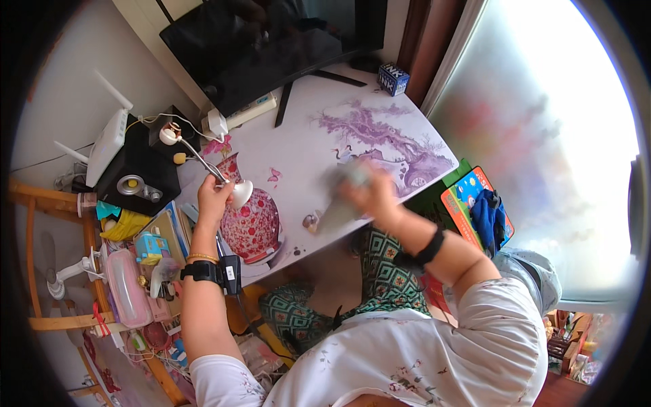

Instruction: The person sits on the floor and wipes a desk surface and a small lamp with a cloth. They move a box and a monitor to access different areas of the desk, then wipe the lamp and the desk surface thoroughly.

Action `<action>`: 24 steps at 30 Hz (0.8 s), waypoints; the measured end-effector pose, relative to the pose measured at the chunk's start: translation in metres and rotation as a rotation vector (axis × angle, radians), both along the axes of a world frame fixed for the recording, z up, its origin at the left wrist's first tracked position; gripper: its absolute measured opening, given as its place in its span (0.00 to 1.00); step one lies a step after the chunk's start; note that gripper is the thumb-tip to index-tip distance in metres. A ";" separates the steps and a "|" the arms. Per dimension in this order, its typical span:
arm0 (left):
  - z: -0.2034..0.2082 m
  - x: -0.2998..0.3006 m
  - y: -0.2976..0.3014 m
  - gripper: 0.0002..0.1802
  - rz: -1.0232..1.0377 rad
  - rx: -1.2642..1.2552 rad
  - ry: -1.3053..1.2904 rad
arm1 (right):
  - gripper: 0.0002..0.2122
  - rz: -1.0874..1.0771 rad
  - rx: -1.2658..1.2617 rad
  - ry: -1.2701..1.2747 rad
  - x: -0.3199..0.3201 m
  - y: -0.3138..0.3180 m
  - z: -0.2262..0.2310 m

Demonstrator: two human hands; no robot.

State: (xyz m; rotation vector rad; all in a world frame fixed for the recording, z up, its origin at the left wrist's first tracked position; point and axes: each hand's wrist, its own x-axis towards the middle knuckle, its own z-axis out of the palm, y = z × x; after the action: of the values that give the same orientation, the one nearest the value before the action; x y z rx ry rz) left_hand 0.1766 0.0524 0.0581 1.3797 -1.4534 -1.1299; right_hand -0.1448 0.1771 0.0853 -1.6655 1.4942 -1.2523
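My left hand [214, 197] is closed on a small gooseneck lamp [242, 194] and lifts it over the left part of the desk. Its round white base points toward the middle, and its thin metal neck runs up and left to a small white head. My right hand [377, 197] grips a greyish-green cloth [339, 209] at the desk's near right edge; both are smeared by motion. The cloth hangs down against or just above the desktop. A red-flowered vase and a purple tree are printed on the pale desktop [298, 149].
A black monitor [271, 51] stands at the back, with a small blue box [393, 79] to its right. At left are a black speaker [139, 173], a white router [108, 148] and a white power strip [252, 110]. A crowded wooden rack [102, 271] holds a pink case [129, 288].
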 end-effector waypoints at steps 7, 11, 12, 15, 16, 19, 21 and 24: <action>-0.007 -0.012 -0.011 0.08 -0.021 0.010 0.013 | 0.20 -0.375 -0.243 0.702 -0.196 -0.043 -0.043; -0.004 -0.005 -0.010 0.09 -0.008 0.013 0.004 | 0.28 -0.110 0.001 0.938 -0.186 -0.039 -0.059; -0.004 -0.001 -0.011 0.09 -0.015 0.009 0.015 | 0.29 -0.062 0.025 0.962 -0.184 -0.046 -0.053; -0.002 -0.005 -0.015 0.09 -0.012 0.028 0.026 | 0.32 0.034 0.099 1.004 -0.193 -0.084 -0.046; -0.003 -0.005 -0.015 0.10 -0.016 0.037 0.046 | 0.32 0.068 0.084 0.990 -0.194 -0.105 -0.049; -0.005 -0.001 -0.015 0.10 -0.034 0.032 0.059 | 0.34 0.147 0.124 0.950 -0.165 -0.163 -0.049; -0.009 -0.003 -0.016 0.10 -0.069 0.029 0.053 | 0.35 0.171 0.116 0.916 -0.151 -0.200 -0.052; -0.005 -0.002 -0.015 0.11 -0.085 0.033 0.034 | 0.34 0.204 0.019 0.884 -0.113 -0.247 -0.057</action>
State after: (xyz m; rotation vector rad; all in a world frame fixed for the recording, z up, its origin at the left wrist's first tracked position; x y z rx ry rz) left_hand 0.1741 0.0379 0.0534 1.3257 -1.4864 -1.2307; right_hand -0.2576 -0.0700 0.0279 -2.4444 1.7059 -0.3671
